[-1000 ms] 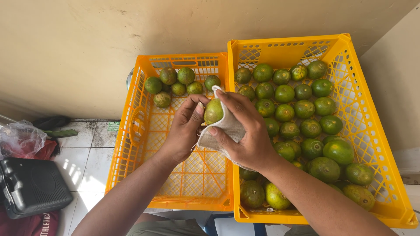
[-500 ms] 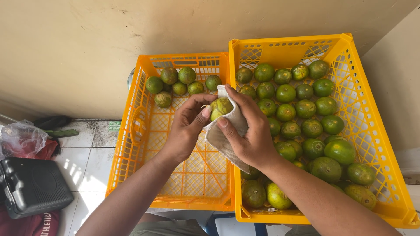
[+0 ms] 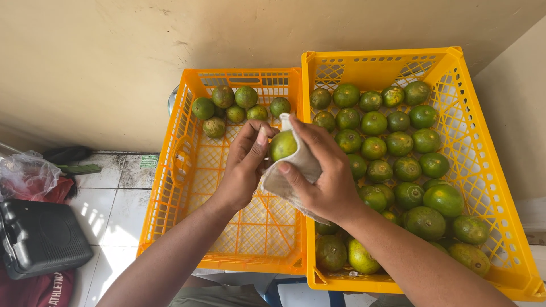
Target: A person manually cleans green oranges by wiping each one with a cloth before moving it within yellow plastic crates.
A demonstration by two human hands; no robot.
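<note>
Green-yellow round fruit, half-wrapped in beige cloth

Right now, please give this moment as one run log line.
left hand: touches green citrus fruit | right hand: holds cloth around fruit | above two yellow crates

Counts: 2 crates, 2 hands, 1 cloth, approx. 36 fruits.
Left crate, centre frame: 6 green fruits at its top end. Right crate: approx. 29, some hidden. 1 fruit in cloth, mid-frame, betw. left hand & right hand.
</note>
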